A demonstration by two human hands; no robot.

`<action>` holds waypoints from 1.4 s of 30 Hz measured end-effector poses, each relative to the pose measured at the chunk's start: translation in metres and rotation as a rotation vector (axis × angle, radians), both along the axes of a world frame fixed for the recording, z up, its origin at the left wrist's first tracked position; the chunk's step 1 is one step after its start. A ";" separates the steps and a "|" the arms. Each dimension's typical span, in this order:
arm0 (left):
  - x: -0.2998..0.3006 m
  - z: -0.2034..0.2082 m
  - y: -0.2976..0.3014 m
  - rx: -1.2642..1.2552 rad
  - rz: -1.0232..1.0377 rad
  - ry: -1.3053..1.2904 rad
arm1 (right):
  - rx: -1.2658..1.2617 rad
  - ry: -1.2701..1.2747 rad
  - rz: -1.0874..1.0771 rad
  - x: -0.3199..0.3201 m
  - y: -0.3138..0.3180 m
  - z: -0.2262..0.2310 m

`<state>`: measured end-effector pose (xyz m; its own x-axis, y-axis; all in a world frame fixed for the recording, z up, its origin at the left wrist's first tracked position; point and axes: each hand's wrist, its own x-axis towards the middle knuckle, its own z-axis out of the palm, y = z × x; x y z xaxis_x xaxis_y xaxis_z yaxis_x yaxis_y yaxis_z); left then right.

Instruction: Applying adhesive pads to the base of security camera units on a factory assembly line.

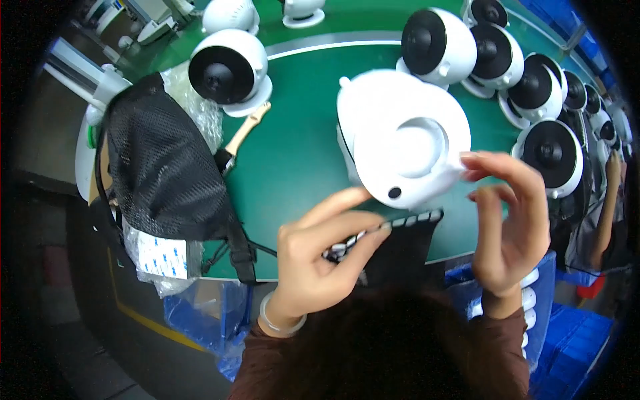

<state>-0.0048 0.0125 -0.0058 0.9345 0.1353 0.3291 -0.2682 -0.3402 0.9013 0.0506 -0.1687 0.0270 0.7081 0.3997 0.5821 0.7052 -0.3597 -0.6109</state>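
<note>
A white rounded housing (353,107) lies on the green table with its base facing up. The base has a round recess (419,148) and a small black round dot (395,193) near its front edge. My left hand (323,247) pinches a dark strip with pale segments (417,219) between thumb and fingers, just in front of the housing. Its index finger reaches to the housing's near left edge. Beside the housing's right edge is my right hand (510,220), fingers apart and slightly blurred; the index fingertip is at or very near the edge, and I see nothing held.
White round units with black faces stand at the back left (227,70) and in a row along the right (550,157). A black mesh bag (163,160) and a wooden-handled brush (247,130) lie left. Blue bins (573,347) sit at the lower right. Another person's arm (608,200) shows far right.
</note>
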 end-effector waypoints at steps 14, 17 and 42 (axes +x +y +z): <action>-0.003 -0.003 0.023 -0.057 0.134 0.002 | 0.238 0.644 0.284 0.042 0.054 -0.032; -0.009 -0.007 0.037 -0.123 0.161 0.057 | 0.230 0.389 0.211 0.069 0.063 -0.023; -0.027 -0.023 0.035 -0.001 0.035 0.135 | -0.300 -0.142 -0.095 0.286 0.245 0.011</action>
<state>-0.0318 0.0475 -0.0284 0.9651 0.1687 0.2001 -0.1322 -0.3459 0.9289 0.3369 0.0760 0.0384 0.6708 0.5043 0.5438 0.7303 -0.5768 -0.3659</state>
